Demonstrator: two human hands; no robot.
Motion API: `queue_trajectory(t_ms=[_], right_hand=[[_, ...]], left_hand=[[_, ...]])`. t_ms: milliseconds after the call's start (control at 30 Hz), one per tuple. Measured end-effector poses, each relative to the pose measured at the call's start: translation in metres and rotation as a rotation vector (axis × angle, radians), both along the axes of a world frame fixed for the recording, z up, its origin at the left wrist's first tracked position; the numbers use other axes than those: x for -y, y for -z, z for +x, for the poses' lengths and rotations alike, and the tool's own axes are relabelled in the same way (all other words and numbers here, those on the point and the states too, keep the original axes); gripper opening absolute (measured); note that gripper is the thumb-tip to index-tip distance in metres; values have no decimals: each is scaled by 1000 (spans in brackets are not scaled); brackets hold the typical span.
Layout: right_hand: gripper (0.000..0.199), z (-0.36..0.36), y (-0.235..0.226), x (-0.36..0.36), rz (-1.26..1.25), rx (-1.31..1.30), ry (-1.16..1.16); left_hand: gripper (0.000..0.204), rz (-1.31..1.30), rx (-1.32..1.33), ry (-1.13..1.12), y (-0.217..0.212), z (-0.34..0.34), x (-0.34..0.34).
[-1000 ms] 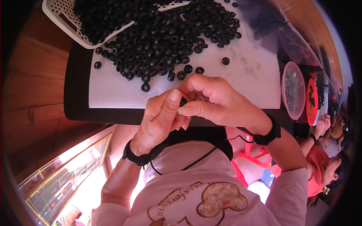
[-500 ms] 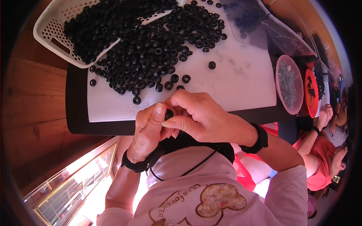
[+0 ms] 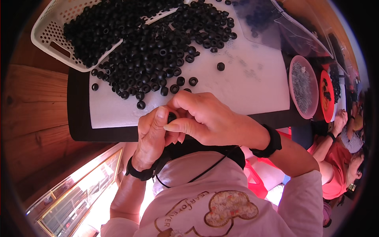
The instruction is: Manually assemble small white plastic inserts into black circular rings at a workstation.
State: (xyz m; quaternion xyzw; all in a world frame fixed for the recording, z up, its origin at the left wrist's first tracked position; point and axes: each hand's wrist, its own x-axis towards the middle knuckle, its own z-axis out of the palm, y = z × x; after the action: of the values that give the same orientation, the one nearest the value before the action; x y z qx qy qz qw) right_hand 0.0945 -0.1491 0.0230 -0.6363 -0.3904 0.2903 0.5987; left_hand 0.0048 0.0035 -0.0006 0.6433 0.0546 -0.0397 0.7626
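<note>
Just over the near edge of the table, my left hand (image 3: 152, 132) holds a small black ring-shaped part (image 3: 171, 117) between thumb and fingers. Pressed against the same part are the thumb and fingers of my right hand (image 3: 201, 118), closed in a pinch; whether they also hold something tiny is hidden. Beyond my hands spreads a heap of loose black ring-shaped parts (image 3: 144, 67) on a white foam sheet (image 3: 252, 91). One such part (image 3: 220, 66) lies apart from the heap, to its right.
A white perforated basket (image 3: 43, 41) full of the black parts lies tipped at the far left. To the right stand a pink bowl (image 3: 310, 65) of small clear bits, a red bowl (image 3: 328, 114), and a transparent plastic sheet (image 3: 264, 23). Another person's hand (image 3: 340, 118) is farther right.
Both hands have shifted very slightly left, still together around the black part. The table and heap appear a little farther left in view.
</note>
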Motion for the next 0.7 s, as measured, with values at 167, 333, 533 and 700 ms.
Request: queue_trajectory(t_ms=[167,333,533,700], right_hand=[[25,-7,-9,3,-58,-17,82],[20,-21,-6,9,-47,123,236],[11,-30,-1,12,-41,540,282],[8,-33,-2,15,-62,669,341]], left_hand=[[52,-73,4,-42,-4,0,7],[52,-83,10,-5,-4,-1,7],[50,-105,27,-4,-1,-1,6],[48,-159,26,-14,-2,-2,8]])
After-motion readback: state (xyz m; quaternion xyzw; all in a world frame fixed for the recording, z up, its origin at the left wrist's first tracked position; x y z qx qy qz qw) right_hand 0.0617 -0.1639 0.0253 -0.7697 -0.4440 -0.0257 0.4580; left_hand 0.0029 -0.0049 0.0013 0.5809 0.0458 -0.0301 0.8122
